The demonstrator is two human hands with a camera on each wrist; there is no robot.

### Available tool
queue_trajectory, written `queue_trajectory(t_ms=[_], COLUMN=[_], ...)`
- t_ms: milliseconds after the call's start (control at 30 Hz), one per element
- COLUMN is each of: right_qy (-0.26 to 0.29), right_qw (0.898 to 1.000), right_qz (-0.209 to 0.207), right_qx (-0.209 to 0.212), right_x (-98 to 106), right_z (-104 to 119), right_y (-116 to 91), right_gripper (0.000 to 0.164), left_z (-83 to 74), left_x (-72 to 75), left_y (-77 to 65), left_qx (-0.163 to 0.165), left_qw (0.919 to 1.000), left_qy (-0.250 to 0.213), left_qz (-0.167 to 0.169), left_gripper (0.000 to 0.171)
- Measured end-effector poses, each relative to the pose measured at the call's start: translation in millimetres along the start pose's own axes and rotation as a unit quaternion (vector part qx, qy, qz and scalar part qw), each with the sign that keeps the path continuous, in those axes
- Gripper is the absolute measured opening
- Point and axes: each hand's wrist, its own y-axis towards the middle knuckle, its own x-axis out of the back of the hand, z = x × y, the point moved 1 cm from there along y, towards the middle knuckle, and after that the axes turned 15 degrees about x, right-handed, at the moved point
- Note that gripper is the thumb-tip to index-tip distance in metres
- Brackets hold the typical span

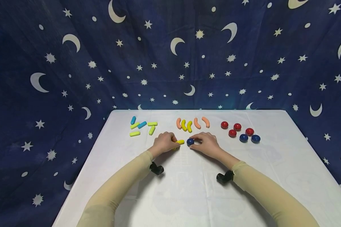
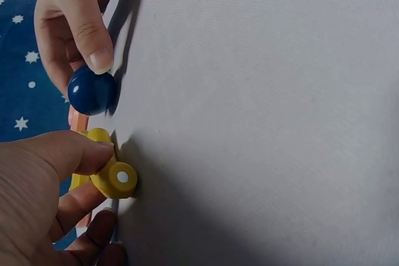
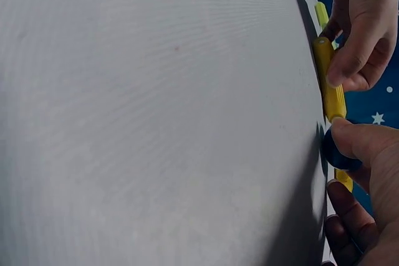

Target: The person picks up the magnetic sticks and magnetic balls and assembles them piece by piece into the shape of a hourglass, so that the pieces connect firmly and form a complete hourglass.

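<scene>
Against white cloth (image 2: 249,91), left-wrist view shows more blue ball (image 2: 90,95) than right-wrist.

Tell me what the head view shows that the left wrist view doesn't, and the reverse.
Only the head view: red pieces, green pieces and light blue pieces, plus both sleeves.
Only the left wrist view: a white spot on the end of the yellow piece.
Both: the left hand pinching that piece, the right hand holding a dark blue ball.
</scene>
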Motion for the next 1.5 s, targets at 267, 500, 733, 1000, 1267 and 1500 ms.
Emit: queue_trajectory(t_ms=[267,500,733,1000,1267,1500], right_qy=[0.001,0.005,0.005,0.005,0.001,0.006], right_qw=[1.000,1.000,1.000,1.000,1.000,1.000], right_qz=[0.001,-0.008,-0.009,-0.016,-0.027,-0.026], right_qx=[0.005,0.010,0.010,0.000,0.006,0.007], right_x=[-4.6,-5.3,-6.8,-7.5,-8.9,-8.7], right_z=[1.9,3.6,3.3,2.3,0.6,1.0], right_y=[5.4,7.8,8.3,4.0,3.4,3.4], right_gripper=[0.042,0.044,0.046,0.047,0.040,0.039], left_z=[-1.1,-1.1,0.2,1.1,1.7,2.1], left_x=[1.8,2.4,2.6,1.2,4.5,6.2], left_y=[-0.7,0.8,1.3,1.9,0.7,0.6], left_qx=[0.006,0.006,0.007,0.004,-0.005,-0.006], left_qw=[1.0000,0.9999,0.9998,0.9996,0.9994,0.9984], left_qy=[-0.006,-0.012,-0.015,-0.016,-0.006,-0.024], left_qz=[0.002,0.009,0.015,0.021,0.033,0.050], left_gripper=[0.022,0.024,0.025,0.027,0.028,0.028])
